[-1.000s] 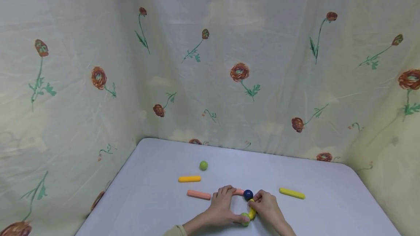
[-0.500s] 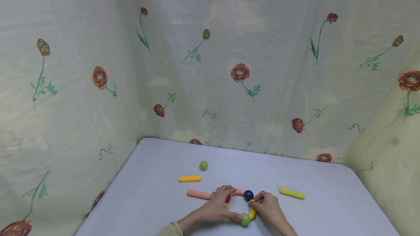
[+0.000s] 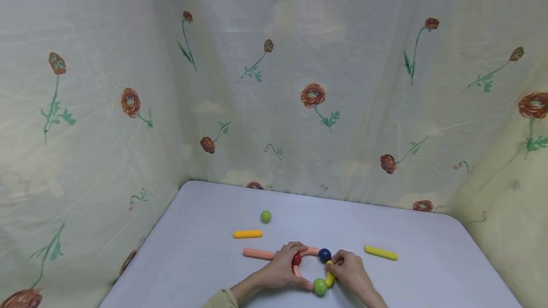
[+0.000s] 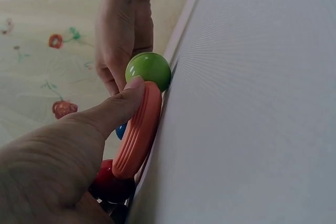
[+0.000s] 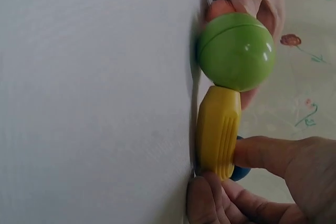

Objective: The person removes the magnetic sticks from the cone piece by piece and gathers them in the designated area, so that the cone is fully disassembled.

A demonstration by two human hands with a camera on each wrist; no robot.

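Balls and curved rods form a ring on the table. It has a red ball (image 3: 296, 259), a dark blue ball (image 3: 325, 255), a green ball (image 3: 320, 287), a yellow curved rod (image 3: 330, 279) and two pink curved rods, one at the back (image 3: 311, 251). My left hand (image 3: 282, 270) spans the ring's left side, thumb along the near pink curved rod (image 4: 139, 135), whose end meets the green ball. Its other fingers reach around by the red ball. On the right side, my right hand (image 3: 353, 272) pinches the yellow rod, which meets the green ball at its near end.
A straight pink rod (image 3: 258, 253) lies left of the ring, partly behind my left hand. Beyond it are an orange rod (image 3: 248, 234) and another green ball (image 3: 266, 216). A yellow straight rod (image 3: 381, 253) lies to the right. Flowered cloth (image 3: 282, 122) surrounds the table.
My left hand has shifted slightly left, and its thumb has drawn back from the green ball. The red ball and near pink rod have come into view. My right hand keeps its pinch.
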